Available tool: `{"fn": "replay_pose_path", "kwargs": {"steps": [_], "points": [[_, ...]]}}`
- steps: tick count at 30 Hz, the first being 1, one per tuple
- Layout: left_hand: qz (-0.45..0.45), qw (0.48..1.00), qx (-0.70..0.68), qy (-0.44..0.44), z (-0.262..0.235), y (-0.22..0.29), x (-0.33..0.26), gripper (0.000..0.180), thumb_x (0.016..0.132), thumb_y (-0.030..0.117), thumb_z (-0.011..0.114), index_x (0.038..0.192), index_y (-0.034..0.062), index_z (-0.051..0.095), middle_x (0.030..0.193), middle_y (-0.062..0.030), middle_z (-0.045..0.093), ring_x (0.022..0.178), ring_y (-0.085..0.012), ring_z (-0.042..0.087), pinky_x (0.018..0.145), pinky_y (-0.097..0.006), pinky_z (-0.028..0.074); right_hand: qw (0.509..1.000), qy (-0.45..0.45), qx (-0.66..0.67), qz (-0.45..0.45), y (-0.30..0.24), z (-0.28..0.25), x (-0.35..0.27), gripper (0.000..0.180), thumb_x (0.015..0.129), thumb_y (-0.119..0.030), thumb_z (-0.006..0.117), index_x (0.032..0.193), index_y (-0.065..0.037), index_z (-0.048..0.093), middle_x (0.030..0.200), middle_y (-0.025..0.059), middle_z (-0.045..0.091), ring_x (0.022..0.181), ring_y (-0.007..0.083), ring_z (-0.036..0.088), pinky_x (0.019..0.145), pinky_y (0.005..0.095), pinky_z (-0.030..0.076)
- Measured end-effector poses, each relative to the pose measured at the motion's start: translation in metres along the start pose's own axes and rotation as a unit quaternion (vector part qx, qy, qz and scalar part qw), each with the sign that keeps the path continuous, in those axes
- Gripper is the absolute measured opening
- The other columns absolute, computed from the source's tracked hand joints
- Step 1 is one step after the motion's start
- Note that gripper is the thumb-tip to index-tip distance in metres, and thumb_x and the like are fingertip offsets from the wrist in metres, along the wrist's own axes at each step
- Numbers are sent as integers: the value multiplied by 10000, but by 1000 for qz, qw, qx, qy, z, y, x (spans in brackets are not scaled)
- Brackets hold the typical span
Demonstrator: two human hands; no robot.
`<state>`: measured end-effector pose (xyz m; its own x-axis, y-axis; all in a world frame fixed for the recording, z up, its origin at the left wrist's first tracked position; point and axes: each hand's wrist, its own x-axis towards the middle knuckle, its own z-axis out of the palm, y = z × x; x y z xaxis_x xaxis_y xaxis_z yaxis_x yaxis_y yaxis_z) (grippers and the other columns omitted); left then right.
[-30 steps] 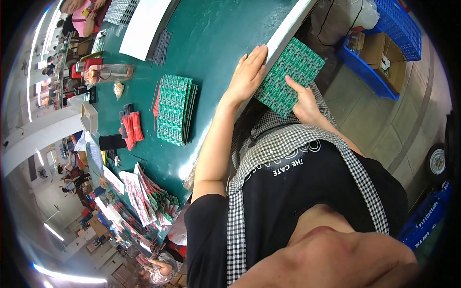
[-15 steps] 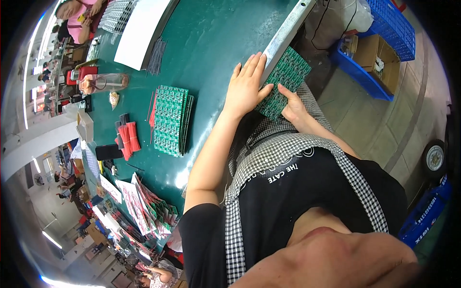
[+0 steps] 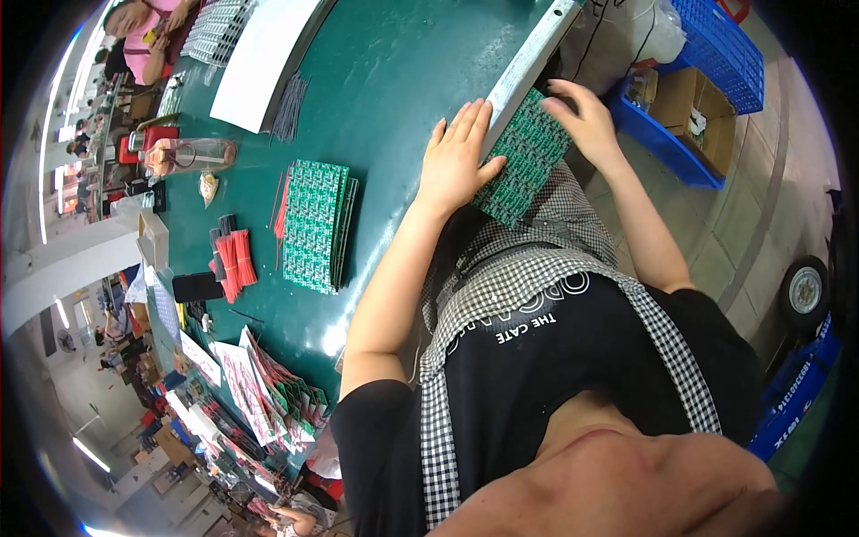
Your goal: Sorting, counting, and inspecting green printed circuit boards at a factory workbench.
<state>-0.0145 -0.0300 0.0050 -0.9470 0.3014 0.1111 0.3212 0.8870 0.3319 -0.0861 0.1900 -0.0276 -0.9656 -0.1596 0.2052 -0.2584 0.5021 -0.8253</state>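
A green circuit board panel point(image 3: 523, 166), covered in rows of small parts, sits over my lap against a pale metal bar point(image 3: 528, 76) along the table's edge. My left hand point(image 3: 458, 166) lies flat across the bar's near end with fingers stretched out, its thumb at the panel's left edge. At the panel's far right corner is my right hand point(image 3: 586, 121), its fingers apart and bent, fingertips at or just above the corner. Whether they touch it is hard to tell. On the green table point(image 3: 385, 80) to the left stands a stack of similar circuit board panels point(image 3: 313, 224).
Red wire bundles point(image 3: 235, 259), a phone point(image 3: 198, 287), a clear bottle point(image 3: 201, 155) and grey wires point(image 3: 288, 107) lie on the table. Wired boards point(image 3: 277, 398) are piled at the near left. Blue crates point(image 3: 671, 134) stand on the floor at right. A co-worker point(image 3: 143, 45) sits across.
My right hand has let go of the panel's near right edge and moved up to its far right corner. My left hand has stayed on the bar.
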Motion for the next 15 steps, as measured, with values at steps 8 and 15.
{"fn": "replay_pose_path", "kwargs": {"steps": [8, 15], "points": [[-66, 995, 70, 12, 3, 18, -1, 822, 709, 437, 649, 1352, 78, 284, 1389, -118, 322, 1296, -252, 292, 999, -556, 250, 899, -357, 217, 134, 0, 10, 43, 325, 677, -109, 740, 936, 37, 608, 886, 52, 635, 807, 105, 573, 745, 252, 453], [-100, 993, 40, 49, 14, 17, 4, 840, 685, 439, 662, 1336, 46, 305, 1379, -122, 342, 1297, -252, 292, 1007, -534, 256, 883, -347, 289, 129, 13, 22, 40, 386, 661, -67, 743, 1002, 36, 596, 950, 46, 632, 878, 115, 567, 820, 259, 435]]}}
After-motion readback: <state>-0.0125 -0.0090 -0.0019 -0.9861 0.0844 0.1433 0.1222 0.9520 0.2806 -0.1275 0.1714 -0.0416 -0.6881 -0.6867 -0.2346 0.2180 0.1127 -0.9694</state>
